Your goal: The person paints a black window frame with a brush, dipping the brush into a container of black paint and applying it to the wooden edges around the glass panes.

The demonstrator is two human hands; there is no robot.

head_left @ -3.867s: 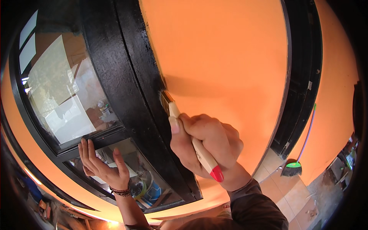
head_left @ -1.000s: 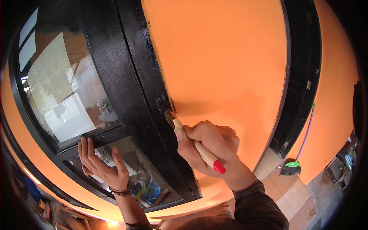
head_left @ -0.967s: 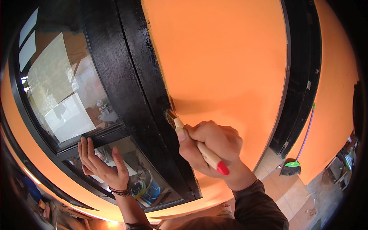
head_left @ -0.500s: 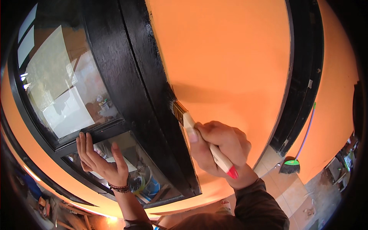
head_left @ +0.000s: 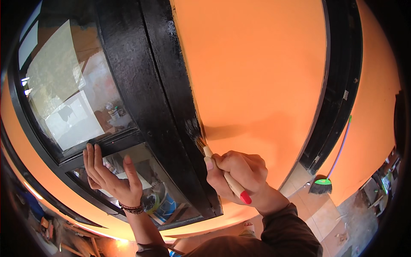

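A paintbrush (head_left: 232, 183) with a pale wooden handle and a red end is gripped in my right hand (head_left: 242, 174). Its bristles touch the right edge of the black window frame (head_left: 141, 81), where the frame meets the orange wall (head_left: 252, 64). My left hand (head_left: 112, 179), fingers stretched out, rests against the frame's crossbar and the lower glass pane (head_left: 169, 201). A dark bracelet (head_left: 132, 209) circles the left wrist. Above the hand is the upper glass pane (head_left: 96, 81), with white sheets (head_left: 70, 122) showing in it.
Farther right stands a black door frame (head_left: 336, 85). A broom (head_left: 322, 184) with green and black bristles leans on the wall near the tiled floor (head_left: 314, 210). Assorted clutter lies at the lower left, including wooden pieces (head_left: 79, 240).
My right hand and the paintbrush have moved down and slightly left along the frame's edge, the brush now held steeper. My left hand stays at the same spot on the window.
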